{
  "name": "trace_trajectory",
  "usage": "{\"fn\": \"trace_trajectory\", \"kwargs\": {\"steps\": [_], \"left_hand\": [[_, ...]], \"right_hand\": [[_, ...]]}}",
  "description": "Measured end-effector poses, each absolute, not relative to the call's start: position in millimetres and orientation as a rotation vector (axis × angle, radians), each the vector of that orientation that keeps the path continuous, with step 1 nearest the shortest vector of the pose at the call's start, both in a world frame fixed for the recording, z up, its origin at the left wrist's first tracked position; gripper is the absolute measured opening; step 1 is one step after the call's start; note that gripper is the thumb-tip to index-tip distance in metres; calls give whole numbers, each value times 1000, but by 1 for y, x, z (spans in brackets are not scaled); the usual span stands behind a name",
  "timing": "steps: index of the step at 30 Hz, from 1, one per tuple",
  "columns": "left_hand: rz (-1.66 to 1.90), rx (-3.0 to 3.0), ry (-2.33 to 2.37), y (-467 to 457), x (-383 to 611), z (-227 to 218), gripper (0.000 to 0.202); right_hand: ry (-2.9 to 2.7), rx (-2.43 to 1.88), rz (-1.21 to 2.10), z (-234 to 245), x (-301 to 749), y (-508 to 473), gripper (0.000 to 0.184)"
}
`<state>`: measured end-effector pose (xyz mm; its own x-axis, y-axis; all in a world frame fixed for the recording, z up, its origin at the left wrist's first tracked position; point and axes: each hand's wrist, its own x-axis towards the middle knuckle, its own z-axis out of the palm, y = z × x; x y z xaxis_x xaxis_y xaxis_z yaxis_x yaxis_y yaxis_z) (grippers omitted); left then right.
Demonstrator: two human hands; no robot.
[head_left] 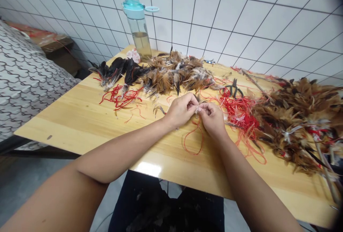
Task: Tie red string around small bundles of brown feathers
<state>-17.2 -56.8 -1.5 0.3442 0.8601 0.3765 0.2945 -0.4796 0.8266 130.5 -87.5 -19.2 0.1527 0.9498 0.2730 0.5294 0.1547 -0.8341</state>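
Observation:
Both hands meet over the middle of a wooden table [80,117]. My left hand [180,109] and my right hand [213,118] are closed in pinches on a small bunch of feathers [197,109] between the fingertips. A red thread [193,142] hangs from the pinch and loops on the tabletop below. A brown feather pile [174,73] lies just beyond the hands.
Dark feather bundles [118,69] and red thread scraps [120,98] lie at the left. A tangle of red thread [239,114], black pliers [234,88] and a large heap of tied feathers [300,121] fill the right. A teal-lidded water bottle [139,28] stands at the tiled wall.

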Motion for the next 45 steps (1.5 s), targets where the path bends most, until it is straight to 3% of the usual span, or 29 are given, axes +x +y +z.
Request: {"fn": "trace_trajectory", "kwargs": {"steps": [12,21,28,38,45], "left_hand": [[1115,2518,797,-52,-24,-2,11],[977,2966,972,-55,-23,-4,25],[1054,2799,950,-53,-22,-9,24],[1050,2455,782,-48,-25,-5,16],[1118,2464,663,-45,-25,-9,17]], "right_hand": [[-1605,-1444,545,-23,131,-87,5],[-1658,-1447,452,-18,129,-91,6],[-1604,-1442,516,-20,129,-90,9],[-1299,-1264,954,-19,136,-85,16],[-1280,-1238,990,-20,142,-82,18]]}}
